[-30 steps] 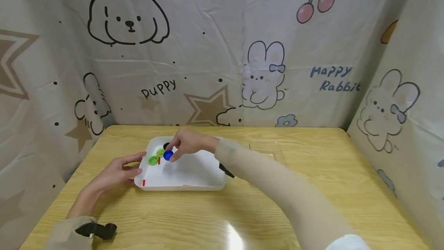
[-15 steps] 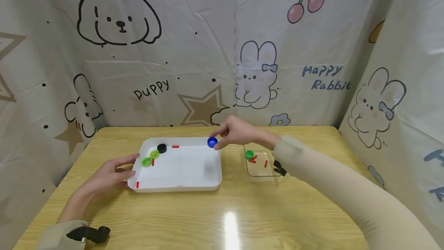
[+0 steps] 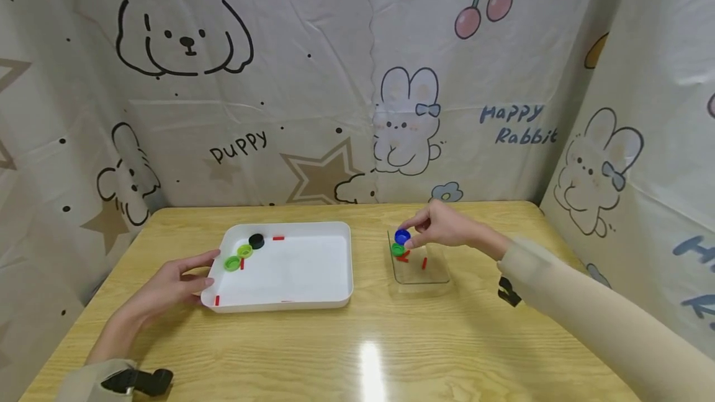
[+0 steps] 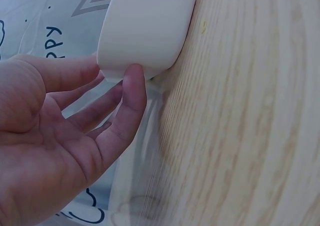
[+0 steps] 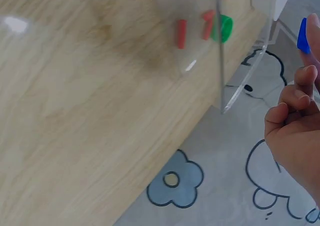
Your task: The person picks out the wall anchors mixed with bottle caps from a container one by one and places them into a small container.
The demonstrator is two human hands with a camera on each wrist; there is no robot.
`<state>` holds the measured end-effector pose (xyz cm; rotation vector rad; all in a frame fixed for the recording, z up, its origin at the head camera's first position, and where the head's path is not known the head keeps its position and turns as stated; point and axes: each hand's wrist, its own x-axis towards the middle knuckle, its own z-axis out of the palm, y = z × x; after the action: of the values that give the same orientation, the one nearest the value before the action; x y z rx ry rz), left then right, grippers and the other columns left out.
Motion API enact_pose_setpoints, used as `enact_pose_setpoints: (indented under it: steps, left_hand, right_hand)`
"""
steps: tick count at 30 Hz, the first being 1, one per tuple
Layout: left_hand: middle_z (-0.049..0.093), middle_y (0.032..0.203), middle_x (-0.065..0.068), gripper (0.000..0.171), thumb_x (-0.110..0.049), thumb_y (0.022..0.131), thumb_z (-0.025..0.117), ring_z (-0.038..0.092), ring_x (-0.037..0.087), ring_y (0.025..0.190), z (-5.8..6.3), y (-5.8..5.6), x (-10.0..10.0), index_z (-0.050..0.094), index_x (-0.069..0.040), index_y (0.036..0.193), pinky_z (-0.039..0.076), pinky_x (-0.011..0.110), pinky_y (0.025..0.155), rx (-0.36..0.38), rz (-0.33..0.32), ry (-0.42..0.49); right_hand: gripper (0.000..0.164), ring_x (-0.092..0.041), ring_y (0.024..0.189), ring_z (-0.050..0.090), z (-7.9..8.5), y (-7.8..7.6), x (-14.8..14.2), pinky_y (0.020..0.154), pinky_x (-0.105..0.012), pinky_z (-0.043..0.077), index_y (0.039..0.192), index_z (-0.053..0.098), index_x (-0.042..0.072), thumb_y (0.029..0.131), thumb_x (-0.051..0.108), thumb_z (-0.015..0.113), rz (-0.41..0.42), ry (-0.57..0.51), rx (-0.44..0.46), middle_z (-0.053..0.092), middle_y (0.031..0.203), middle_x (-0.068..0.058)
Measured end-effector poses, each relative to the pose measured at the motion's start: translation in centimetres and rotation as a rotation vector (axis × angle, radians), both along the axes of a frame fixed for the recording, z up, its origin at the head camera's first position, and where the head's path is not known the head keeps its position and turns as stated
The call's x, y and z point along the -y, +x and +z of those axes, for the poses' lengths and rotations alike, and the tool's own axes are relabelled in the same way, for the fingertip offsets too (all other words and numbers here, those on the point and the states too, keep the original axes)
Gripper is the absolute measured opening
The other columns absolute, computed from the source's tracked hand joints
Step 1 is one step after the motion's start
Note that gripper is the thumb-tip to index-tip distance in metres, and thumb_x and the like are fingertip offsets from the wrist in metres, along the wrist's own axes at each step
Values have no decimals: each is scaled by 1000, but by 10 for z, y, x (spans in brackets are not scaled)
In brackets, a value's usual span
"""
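Note:
My right hand point(image 3: 449, 225) pinches a blue bottle cap point(image 3: 402, 237) over the far left part of a clear plastic box point(image 3: 416, 275). Below it in the box are a green cap point(image 3: 398, 250) and several small red sticks point(image 3: 424, 263). In the right wrist view the blue cap point(image 5: 303, 36) shows edge-on at the fingertips. My left hand point(image 3: 170, 284) touches the left end of a white tray point(image 3: 301, 275); the left wrist view shows fingertips against the tray's outer wall point(image 4: 142, 33). In the tray lie a black cap point(image 3: 256, 241), a light green cap point(image 3: 232, 263) and a yellow-green cap point(image 3: 244, 251).
Several red sticks point(image 3: 278, 238) also lie in the white tray, spread along its edges. Tray and box stand side by side on a wooden table point(image 3: 279, 352), with a gap between them. A printed curtain point(image 3: 324, 110) hangs behind and at both sides.
My right hand has carried the blue cap from the tray's left part, across the tray, to over the clear box at right. My left hand stays at the tray's end. The view has shifted slightly.

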<state>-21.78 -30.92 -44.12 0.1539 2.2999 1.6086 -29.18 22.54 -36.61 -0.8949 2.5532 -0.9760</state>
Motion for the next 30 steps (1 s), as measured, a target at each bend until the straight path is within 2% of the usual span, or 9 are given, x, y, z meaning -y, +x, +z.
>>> enact_pose_setpoints:
  steps: [8, 16, 23, 29, 30]
  left_hand:
    - [18, 153, 24, 68, -13, 92, 63, 52, 35, 108, -1, 1, 2, 29, -6, 149, 55, 42, 74, -5, 0, -3]
    - [19, 151, 26, 66, -12, 92, 62, 51, 37, 110, -1, 1, 2, 29, -7, 149, 55, 42, 74, -7, 0, -9]
    - [18, 153, 23, 66, -11, 92, 62, 50, 37, 112, 0, 1, 2, 29, -8, 149, 55, 42, 75, 3, 12, -8]
    - [19, 152, 23, 66, -13, 92, 63, 48, 38, 115, 0, 1, 1, 30, -9, 149, 55, 41, 75, -1, 19, -28]
    - [20, 152, 23, 66, -14, 92, 63, 47, 38, 116, 0, 1, 1, 31, -9, 149, 55, 41, 75, -3, 21, -36]
  right_hand:
    - [32, -13, 56, 37, -18, 2, -12, 49, -23, 27, 107, 74, 15, 77, 24, 81, -38, 30, 3, 42, 62, 0]
    - [43, -12, 53, 30, -26, 3, -14, 50, -24, 29, 113, 71, 6, 76, 26, 81, -33, 10, 0, 37, 59, 1]
    - [41, -12, 49, 26, -16, 9, -1, 48, -25, 28, 113, 71, 16, 77, 35, 79, -47, -1, -3, 34, 54, 2]
    - [38, -12, 46, 23, 2, 15, 27, 45, -25, 26, 112, 72, 21, 78, 36, 78, 2, -12, 5, 32, 52, 2]
    - [35, -12, 46, 23, 4, 15, 33, 45, -24, 26, 110, 72, 22, 79, 35, 78, 14, -17, 8, 36, 53, 3]
